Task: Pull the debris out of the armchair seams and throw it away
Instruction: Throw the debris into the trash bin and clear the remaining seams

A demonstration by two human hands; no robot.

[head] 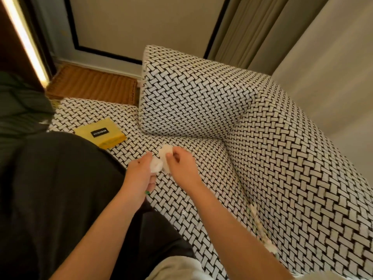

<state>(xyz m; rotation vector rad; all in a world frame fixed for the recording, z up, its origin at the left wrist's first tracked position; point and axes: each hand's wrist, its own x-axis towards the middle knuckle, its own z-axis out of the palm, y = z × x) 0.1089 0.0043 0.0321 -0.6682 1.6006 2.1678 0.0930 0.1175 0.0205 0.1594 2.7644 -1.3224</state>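
The armchair [282,168] is covered in a black-and-white woven pattern. Over its seat, my left hand [141,172] holds a crumpled white wad [156,166] of paper debris. My right hand [181,164] pinches another white crumpled piece [166,152] right next to it, and the two pieces touch. More pale debris [260,227] lies stuck along the seam between the seat and the right armrest, running down to the lower right. A small green bit [147,192] shows under my left wrist.
A yellow pouch [101,134] with a black label lies on the seat at the left. A patterned back cushion [191,98] stands upright behind the hands. A wicker basket [92,85] sits on the floor behind the chair, and curtains [252,31] hang at the back right.
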